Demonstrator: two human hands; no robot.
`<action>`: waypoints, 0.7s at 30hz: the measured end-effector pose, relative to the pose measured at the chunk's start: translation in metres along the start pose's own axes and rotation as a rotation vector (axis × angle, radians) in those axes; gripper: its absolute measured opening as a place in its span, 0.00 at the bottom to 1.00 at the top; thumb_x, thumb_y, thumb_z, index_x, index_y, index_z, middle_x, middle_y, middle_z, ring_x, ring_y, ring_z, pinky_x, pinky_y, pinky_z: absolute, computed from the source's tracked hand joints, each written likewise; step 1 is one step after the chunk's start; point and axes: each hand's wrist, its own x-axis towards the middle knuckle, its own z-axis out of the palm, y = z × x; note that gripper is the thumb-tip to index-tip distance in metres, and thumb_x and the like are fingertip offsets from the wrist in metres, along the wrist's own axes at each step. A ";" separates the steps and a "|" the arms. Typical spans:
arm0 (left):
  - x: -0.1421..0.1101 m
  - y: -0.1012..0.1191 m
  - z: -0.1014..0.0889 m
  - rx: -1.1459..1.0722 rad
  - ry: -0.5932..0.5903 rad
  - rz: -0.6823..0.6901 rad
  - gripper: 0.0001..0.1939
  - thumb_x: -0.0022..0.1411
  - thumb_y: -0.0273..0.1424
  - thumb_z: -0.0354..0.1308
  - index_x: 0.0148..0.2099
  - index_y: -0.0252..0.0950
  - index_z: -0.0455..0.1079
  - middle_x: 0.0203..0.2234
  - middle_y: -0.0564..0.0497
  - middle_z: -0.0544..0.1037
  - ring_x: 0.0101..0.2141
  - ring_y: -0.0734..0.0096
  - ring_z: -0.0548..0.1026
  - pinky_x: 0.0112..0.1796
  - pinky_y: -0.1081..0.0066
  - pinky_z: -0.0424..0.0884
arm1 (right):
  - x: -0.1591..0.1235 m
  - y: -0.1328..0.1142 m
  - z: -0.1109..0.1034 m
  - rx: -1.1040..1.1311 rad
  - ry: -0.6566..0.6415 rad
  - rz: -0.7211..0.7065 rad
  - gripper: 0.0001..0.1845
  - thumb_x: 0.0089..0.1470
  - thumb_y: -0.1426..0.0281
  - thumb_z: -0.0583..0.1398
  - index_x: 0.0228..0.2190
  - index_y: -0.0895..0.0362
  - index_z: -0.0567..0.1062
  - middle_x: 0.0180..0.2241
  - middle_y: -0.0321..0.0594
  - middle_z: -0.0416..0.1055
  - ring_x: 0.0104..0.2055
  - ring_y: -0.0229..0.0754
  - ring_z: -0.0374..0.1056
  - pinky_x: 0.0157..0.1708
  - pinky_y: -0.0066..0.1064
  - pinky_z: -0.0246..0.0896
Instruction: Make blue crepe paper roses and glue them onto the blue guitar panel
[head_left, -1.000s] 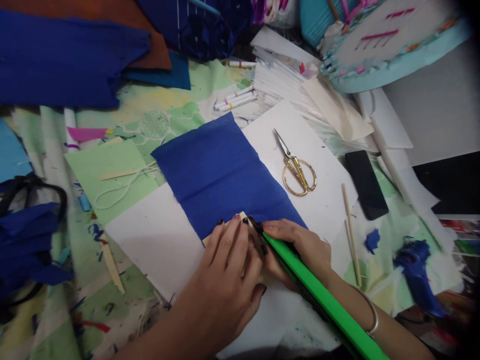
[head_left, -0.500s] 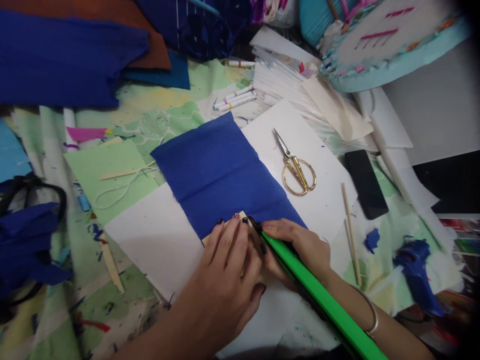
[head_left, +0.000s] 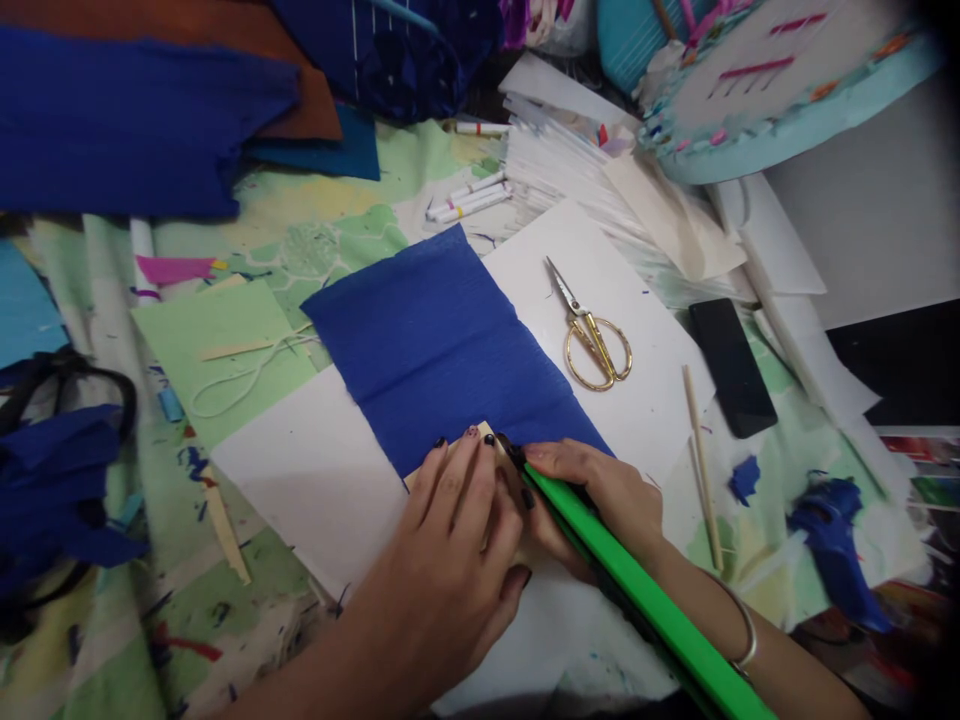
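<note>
My left hand (head_left: 469,550) lies over a pale yellowish card piece (head_left: 484,432), fingers stretched out and pressing on it. Most of that piece is hidden under the hand. My right hand (head_left: 600,495) is closed around the front end of a long green-and-black tool (head_left: 637,590), which resembles a stapler. Its dark tip meets the pale piece beside my left fingertips. Just beyond both hands a sheet of blue crepe paper (head_left: 450,350) lies over white paper (head_left: 292,460). Gold-handled scissors (head_left: 592,335) rest on the white paper to the right.
To the right are a black phone (head_left: 733,368), a thin wooden stick (head_left: 703,470) and a blue glue gun (head_left: 840,550). White sticks (head_left: 540,150) and several markers (head_left: 472,198) lie at the back. On the left are green paper (head_left: 232,320), white cord (head_left: 240,385) and blue crepe (head_left: 127,120).
</note>
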 end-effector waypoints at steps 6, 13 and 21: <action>-0.001 0.000 -0.001 0.000 0.012 0.006 0.25 0.61 0.39 0.52 0.52 0.22 0.67 0.57 0.23 0.62 0.60 0.35 0.57 0.55 0.43 0.59 | 0.004 -0.002 -0.003 0.010 0.014 -0.026 0.14 0.47 0.77 0.59 0.37 0.53 0.69 0.29 0.37 0.78 0.29 0.39 0.76 0.27 0.26 0.72; 0.001 0.000 0.000 -0.001 -0.003 0.007 0.26 0.61 0.40 0.52 0.53 0.21 0.67 0.57 0.23 0.62 0.59 0.34 0.57 0.56 0.43 0.59 | 0.001 0.000 0.001 0.002 0.046 -0.033 0.12 0.47 0.76 0.60 0.36 0.54 0.69 0.30 0.38 0.77 0.30 0.39 0.75 0.29 0.27 0.73; 0.000 0.000 -0.001 0.001 -0.014 0.005 0.27 0.61 0.40 0.52 0.53 0.22 0.66 0.57 0.24 0.62 0.60 0.35 0.56 0.56 0.43 0.58 | 0.003 -0.002 -0.002 0.012 0.054 -0.036 0.11 0.46 0.76 0.60 0.35 0.55 0.70 0.28 0.37 0.77 0.29 0.39 0.76 0.28 0.26 0.73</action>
